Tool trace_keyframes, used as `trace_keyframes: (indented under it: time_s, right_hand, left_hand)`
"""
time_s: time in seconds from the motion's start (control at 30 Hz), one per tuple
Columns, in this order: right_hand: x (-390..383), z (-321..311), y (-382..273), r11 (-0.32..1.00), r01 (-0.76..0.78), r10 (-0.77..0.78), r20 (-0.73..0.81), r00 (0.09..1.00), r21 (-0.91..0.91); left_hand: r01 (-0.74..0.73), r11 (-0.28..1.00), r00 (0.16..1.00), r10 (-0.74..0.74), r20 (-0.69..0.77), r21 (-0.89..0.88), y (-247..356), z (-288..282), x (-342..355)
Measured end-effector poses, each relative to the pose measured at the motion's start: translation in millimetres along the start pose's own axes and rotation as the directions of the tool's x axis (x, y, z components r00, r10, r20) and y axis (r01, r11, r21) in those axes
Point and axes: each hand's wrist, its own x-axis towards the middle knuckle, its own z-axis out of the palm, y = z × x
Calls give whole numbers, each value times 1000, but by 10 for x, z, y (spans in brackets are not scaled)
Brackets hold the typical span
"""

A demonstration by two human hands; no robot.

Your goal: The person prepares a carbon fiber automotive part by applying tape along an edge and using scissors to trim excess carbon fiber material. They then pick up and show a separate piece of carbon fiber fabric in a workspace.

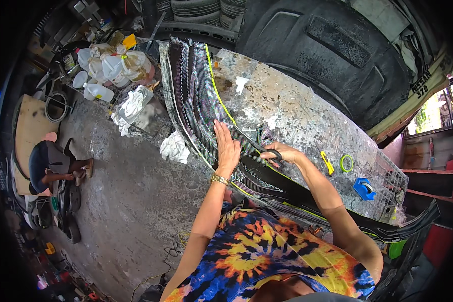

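Note:
A long curved part (196, 95), covered in black woven carbon-fibre cloth, runs from the far middle to the right in front of me. Yellow-green tape (217, 90) lines its edge. My left hand (228, 148) lies flat on the weave, fingers stretched out. In my right hand (286, 152) is a pair of black-handled scissors (250, 141). Their blades point away to the left, along the taped edge beside my left hand. I cannot tell how far apart the blades are. A small scrap of dark cloth (265, 133) lies just beyond them.
On the stained table (297, 108) lie a yellow utility knife (327, 162), a green tape roll (346, 162) and a blue tape dispenser (364, 189). White rags (174, 148) and plastic jugs (117, 68) are at left. Another person (50, 163) is bent down at far left. A black hood panel (317, 55) stands behind.

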Motion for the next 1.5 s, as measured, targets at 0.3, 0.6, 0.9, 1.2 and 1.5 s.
trace_keyframes:
  time_s: [0.3, 0.6, 0.9, 1.2, 1.5]
  right_hand:
    - [-191, -166, -63, 990, -139, 136, 187, 973, 5]
    - [186, -23, -302, 997, -22, 23, 11, 1000, -73]
    - [168, -12, -10, 995, 62, -61, -12, 998, 77]
    - [-21, -170, -374, 976, -219, 219, 168, 961, -22]
    - [256, 147, -592, 998, -64, 65, -51, 997, 28]
  left_hand:
    - [4, 999, 1000, -4, 1, -37, 32, -69, 32]
    - [-79, 996, 997, 80, -9, 38, -72, -137, 212]
    - [-36, 999, 999, 35, 31, 29, -43, -142, 212]
    - [-43, 998, 999, 44, 8, -38, -101, -149, 197]
    - [-52, 996, 997, 55, 47, -69, -90, -168, 210]
